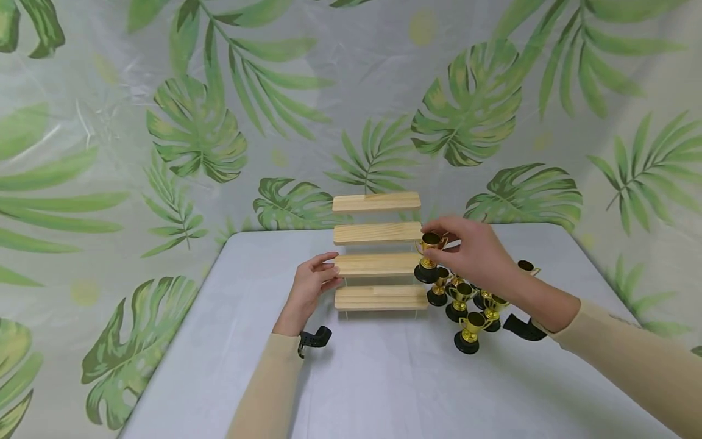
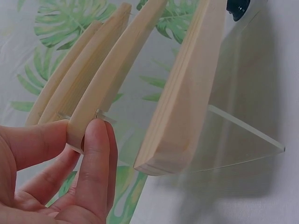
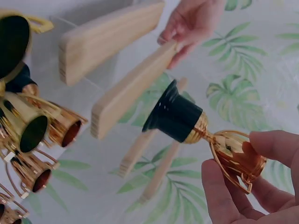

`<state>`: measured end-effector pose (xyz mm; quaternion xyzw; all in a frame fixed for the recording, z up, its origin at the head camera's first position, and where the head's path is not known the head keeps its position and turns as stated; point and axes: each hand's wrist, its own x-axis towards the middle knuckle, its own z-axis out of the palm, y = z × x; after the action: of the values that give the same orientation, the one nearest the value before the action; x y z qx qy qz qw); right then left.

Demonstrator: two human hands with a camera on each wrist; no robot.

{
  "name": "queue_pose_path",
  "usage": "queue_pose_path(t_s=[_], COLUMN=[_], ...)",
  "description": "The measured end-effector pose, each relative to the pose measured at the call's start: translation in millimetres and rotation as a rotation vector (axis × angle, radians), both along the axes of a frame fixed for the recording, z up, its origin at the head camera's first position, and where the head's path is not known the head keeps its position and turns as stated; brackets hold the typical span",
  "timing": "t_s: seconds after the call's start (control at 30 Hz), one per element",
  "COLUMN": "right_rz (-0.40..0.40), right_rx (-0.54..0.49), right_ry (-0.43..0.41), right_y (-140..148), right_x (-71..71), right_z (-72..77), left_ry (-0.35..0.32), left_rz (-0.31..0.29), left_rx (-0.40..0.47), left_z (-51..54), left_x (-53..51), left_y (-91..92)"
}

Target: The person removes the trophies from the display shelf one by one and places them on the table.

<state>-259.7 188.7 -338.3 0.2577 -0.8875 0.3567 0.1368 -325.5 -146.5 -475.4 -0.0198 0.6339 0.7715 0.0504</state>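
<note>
A wooden shelf rack with several tiers on clear supports stands on the table. My left hand pinches the left end of its second board from the bottom, thumb on one face and fingers on the other, as the left wrist view shows. In my right hand is a small gold trophy cup with a black base, gripped by its bowl between thumb and fingers. It is held upright off the table, beside the right ends of the middle boards. Below it, several like trophies stand at the rack's right.
A white cloth covers the table. Behind it hangs a leaf-patterned sheet. The trophy group stands close together, partly hidden under my right forearm. A clear triangular support holds the lowest board.
</note>
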Motion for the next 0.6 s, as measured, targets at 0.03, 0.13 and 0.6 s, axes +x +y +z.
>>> queue_pose_path(t_s=[0.03, 0.13, 0.6], right_rz=[0.0, 0.006, 0.033], right_rx=[0.008, 0.027, 0.083], right_ry=[-0.004, -0.013, -0.084], right_y=[0, 1, 3], right_x=[1.7, 6.8, 28.7], right_z=[-1.9, -6.9, -31.6], left_ry=[-0.001, 0.001, 0.005], left_rz=[0.001, 0.009, 0.007], left_rx=[0.001, -0.001, 0.008], left_z=[-0.2, 0.2, -1.4], left_x=[-0.2, 0.0, -0.1], left_y=[0.1, 0.3, 0.4])
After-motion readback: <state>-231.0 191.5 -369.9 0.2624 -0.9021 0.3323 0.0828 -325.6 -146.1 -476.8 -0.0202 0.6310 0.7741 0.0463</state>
